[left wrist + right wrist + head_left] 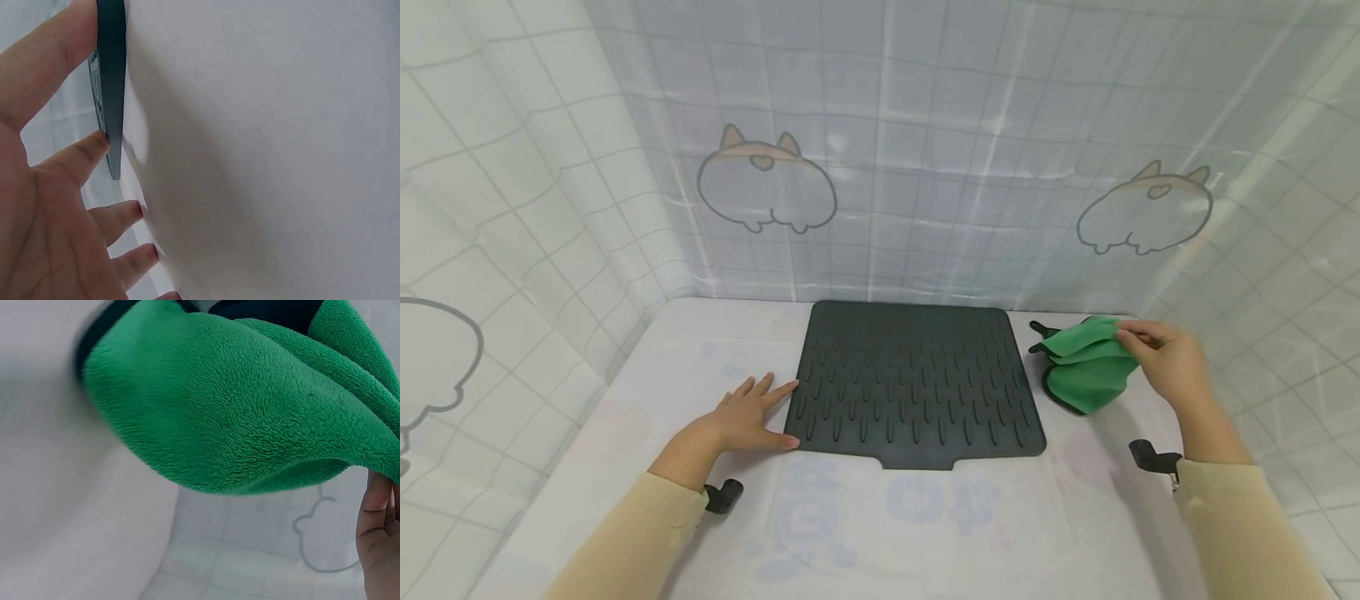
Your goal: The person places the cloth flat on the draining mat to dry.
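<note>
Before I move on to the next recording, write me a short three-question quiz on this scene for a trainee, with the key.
1. In the head view, what is the main colour of the cloth that the right hand pinches?
2. Which thing do the thumb and index finger of the left hand touch?
a) the cloth
b) the edge of the mat
c) the wall curtain
3. True or false: the cloth lies on top of the mat.

Key:
1. Green.
2. b
3. False; it is off the mat, to its right in the head view.
</note>
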`<state>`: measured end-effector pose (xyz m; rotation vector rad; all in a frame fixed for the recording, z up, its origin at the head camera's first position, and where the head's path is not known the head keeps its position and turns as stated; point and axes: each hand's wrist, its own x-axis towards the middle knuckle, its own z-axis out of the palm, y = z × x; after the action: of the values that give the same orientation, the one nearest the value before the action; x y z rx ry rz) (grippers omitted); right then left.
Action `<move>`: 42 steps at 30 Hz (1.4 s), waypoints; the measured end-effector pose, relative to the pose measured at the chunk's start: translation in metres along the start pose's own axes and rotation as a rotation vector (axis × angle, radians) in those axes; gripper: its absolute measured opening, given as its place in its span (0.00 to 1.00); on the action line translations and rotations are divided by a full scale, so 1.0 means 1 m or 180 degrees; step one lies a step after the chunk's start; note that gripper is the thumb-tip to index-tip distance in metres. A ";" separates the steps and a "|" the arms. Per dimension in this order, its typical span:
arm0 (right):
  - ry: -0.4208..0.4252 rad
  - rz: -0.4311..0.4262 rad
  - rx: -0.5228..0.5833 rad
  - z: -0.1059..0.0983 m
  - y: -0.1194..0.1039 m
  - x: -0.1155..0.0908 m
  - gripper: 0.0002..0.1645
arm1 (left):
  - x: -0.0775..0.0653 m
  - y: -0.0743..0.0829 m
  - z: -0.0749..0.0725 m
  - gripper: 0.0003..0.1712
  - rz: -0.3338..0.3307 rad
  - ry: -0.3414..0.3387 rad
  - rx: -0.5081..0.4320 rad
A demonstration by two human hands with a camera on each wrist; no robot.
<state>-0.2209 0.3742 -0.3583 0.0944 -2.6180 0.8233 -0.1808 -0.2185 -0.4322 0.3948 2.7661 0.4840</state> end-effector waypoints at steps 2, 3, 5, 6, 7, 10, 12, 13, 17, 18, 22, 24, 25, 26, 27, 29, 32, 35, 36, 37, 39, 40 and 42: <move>0.0009 0.0020 0.0016 -0.004 -0.004 0.002 0.20 | 0.000 0.000 0.000 0.59 -0.0003 -0.0005 -0.0006; 0.0023 0.0027 0.0028 -0.005 -0.006 0.003 0.21 | 0.000 0.000 0.000 0.59 -0.0007 -0.0007 -0.0012; 0.0024 0.0037 0.0035 -0.008 -0.010 0.004 0.21 | 0.000 -0.001 0.000 0.60 -0.0022 -0.0009 -0.0031; 0.0039 0.0028 0.0040 -0.010 -0.011 0.005 0.21 | 0.000 -0.001 0.000 0.60 -0.0024 -0.0007 -0.0035; 0.0048 0.0027 0.0030 -0.011 -0.013 0.005 0.21 | 0.000 -0.001 0.000 0.60 -0.0023 -0.0003 -0.0041; 0.0103 -0.0023 0.0027 -0.015 -0.018 0.008 0.20 | 0.000 -0.003 0.001 0.60 -0.0007 0.0014 -0.0023; 0.0126 -0.0055 0.0019 -0.018 -0.021 0.009 0.20 | 0.001 -0.004 0.002 0.60 0.0004 0.0023 -0.0005; 0.0120 -0.0059 0.0019 -0.020 -0.023 0.011 0.21 | 0.001 -0.004 0.002 0.60 0.0008 0.0026 0.0002; 0.0113 -0.0106 0.0050 -0.027 -0.031 0.016 0.21 | 0.001 -0.004 0.002 0.60 0.0008 0.0016 -0.0017; 0.0116 -0.0123 0.0074 -0.028 -0.033 0.017 0.21 | 0.002 -0.004 0.002 0.60 0.0012 0.0012 -0.0021; 0.0161 -0.0164 0.0145 -0.034 -0.042 0.022 0.21 | 0.002 -0.004 0.001 0.60 0.0029 0.0002 -0.0001; 0.0229 -0.0220 0.0154 -0.036 -0.047 0.023 0.20 | 0.002 -0.004 0.001 0.61 0.0032 0.0003 0.0009; 0.0256 -0.0237 0.0158 -0.036 -0.049 0.024 0.19 | 0.002 -0.004 0.001 0.60 0.0034 0.0003 0.0008; 0.0291 -0.0265 0.0150 -0.036 -0.052 0.024 0.18 | 0.002 -0.004 0.002 0.60 0.0033 0.0001 0.0005; 0.0314 -0.0293 0.0148 -0.037 -0.054 0.024 0.18 | 0.002 -0.004 0.002 0.60 0.0034 0.0003 0.0003; 0.0327 -0.0323 0.0176 -0.038 -0.060 0.024 0.18 | 0.002 -0.004 0.002 0.60 0.0038 0.0004 0.0005; 0.0274 -0.0330 0.0213 -0.040 -0.070 0.027 0.19 | 0.001 -0.004 0.002 0.60 0.0040 0.0006 0.0010; 0.0255 -0.0388 0.0242 -0.041 -0.080 0.031 0.19 | -0.001 -0.002 0.002 0.60 0.0036 0.0008 0.0008; 0.0264 -0.0428 0.0243 -0.041 -0.083 0.033 0.18 | -0.001 -0.002 0.001 0.60 0.0044 0.0016 0.0015; 0.0272 -0.0467 0.0253 -0.041 -0.086 0.034 0.18 | -0.001 -0.002 0.001 0.60 0.0043 0.0018 0.0023; 0.0301 -0.0543 0.0263 -0.040 -0.093 0.038 0.16 | 0.000 -0.001 0.001 0.60 0.0042 0.0025 0.0027; 0.0317 -0.0583 0.0281 -0.039 -0.097 0.040 0.15 | 0.000 -0.002 0.001 0.60 0.0044 0.0026 0.0032; 0.0330 -0.0647 0.0312 -0.038 -0.103 0.043 0.14 | 0.002 -0.002 0.002 0.60 0.0049 0.0021 0.0028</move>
<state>-0.2284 0.3128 -0.2575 0.3299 -2.4227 0.8595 -0.1820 -0.2196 -0.4356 0.4174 2.7745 0.4777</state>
